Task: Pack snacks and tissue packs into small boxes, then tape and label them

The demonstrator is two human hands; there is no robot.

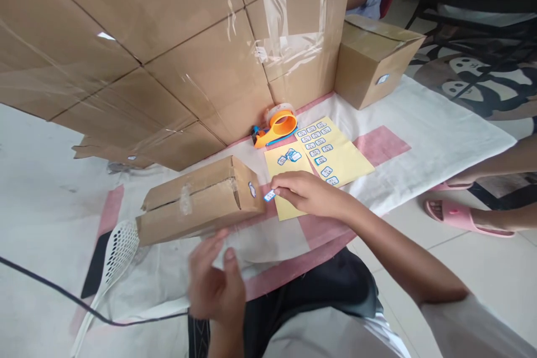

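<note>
My right hand [304, 193] pinches a small blue-and-white sticker [269, 196] right beside the end of a small taped cardboard box [197, 201]. That box end carries another sticker [251, 189]. Two yellow sticker sheets [335, 151] lie just beyond the hand, each with several blue stickers. My left hand [216, 285] hovers in front of the box, fingers apart, holding nothing.
A tall stack of taped cardboard boxes [168, 39] fills the back. An orange tape dispenser [277, 126] sits at its foot. Another small box [373, 61] stands at the right. A white perforated paddle [117, 251] and black cable lie left. Another person's foot in a pink slipper [457, 215] rests on the right.
</note>
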